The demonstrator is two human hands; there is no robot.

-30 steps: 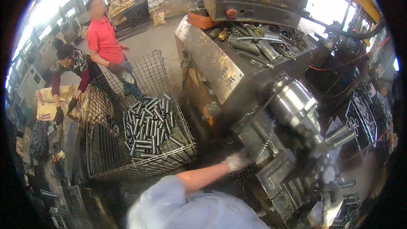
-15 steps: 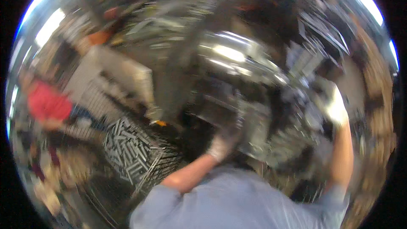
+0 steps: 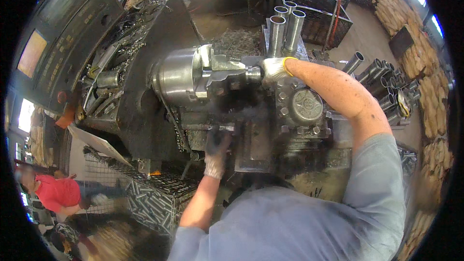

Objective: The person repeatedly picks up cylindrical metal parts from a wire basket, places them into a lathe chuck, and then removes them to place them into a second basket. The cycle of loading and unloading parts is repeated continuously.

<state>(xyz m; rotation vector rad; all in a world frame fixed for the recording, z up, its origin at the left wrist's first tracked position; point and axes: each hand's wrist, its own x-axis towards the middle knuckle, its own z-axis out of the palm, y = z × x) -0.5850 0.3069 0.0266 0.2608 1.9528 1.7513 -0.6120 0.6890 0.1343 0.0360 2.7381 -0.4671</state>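
Note:
At a metal lathe, the large shiny chuck [image 3: 176,78] with stepped jaws [image 3: 220,70] points to the right. My right hand [image 3: 275,69], in a pale glove with a yellow cuff, is closed at the end of a short bright metal tube [image 3: 253,73] in line with the jaws; its fingertips are partly hidden. Lower down, my left hand [image 3: 216,153], gloved and dark at the fingers, is closed beside a horizontal metal bar [image 3: 210,127] below the chuck. What it grips is not clear. Right of centre sits a bolted tool post [image 3: 307,106].
Several upright steel tubes [image 3: 277,36] stand behind the tool post, with more tubes [image 3: 382,84] at the right. A wire basket of metal pieces [image 3: 152,206] is at lower left, near a person in red [image 3: 58,192]. Stacked sacks [image 3: 403,17] line the right side.
The view has turned and sharpened. My right hand has come from the tubes at the right to the chuck jaws. My left hand stays low, in front of the machine.

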